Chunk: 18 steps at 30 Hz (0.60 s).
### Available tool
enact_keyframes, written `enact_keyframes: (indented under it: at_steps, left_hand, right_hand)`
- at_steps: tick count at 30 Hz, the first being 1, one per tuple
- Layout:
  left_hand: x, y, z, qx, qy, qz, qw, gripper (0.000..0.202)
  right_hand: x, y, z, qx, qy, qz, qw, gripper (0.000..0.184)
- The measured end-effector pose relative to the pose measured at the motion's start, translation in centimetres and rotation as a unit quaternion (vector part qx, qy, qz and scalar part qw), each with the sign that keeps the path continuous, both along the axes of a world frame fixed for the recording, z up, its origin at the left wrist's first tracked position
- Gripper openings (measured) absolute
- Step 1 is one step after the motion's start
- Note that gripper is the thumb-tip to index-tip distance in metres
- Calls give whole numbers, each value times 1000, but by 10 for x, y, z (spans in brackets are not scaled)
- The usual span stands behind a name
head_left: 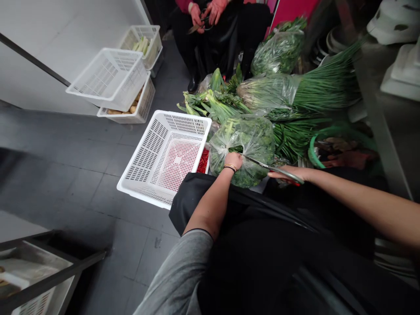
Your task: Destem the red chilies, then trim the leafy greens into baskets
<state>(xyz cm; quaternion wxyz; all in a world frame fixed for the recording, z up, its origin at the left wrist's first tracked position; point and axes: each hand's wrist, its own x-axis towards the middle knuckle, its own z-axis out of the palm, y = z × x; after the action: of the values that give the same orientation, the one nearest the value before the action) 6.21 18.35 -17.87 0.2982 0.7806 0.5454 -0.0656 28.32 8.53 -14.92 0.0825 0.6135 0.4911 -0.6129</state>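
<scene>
My left hand is closed on the knotted top of a clear plastic bag of leafy greens that rests at my knees. My right hand grips a pair of scissors with red handles, blades pointing left toward the bag's neck near my left hand. A black apron covers my lap. An empty white perforated basket sits on the floor just left of the bag.
Bundles of green onions, celery-like stalks and another bag of greens lie beyond. Stacked white baskets stand at upper left. A seated person's hands work at the top. A metal cart stands lower left.
</scene>
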Motion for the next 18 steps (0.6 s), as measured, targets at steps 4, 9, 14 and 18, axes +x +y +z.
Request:
enact_keyframes:
  at_steps: [4,9,14,18]
  left_hand:
    - [-1,-2,2,6,-6,-22,1000,30]
    - [-4,-1,3,4,-10,-34,999,31]
    - [-3,1,2,2,-14,-39,999,30]
    - [-3,0,4,4,-9,-42,999,30]
  right_hand:
    - [-9,4,-7,-77,46,-107,990,62]
    - [1,-5,-23,-102,124,-139,977,62]
    - [16,-1,-28,-87,105,-108,985,64]
    - [5,14,-23,-57,37,-76,995,65]
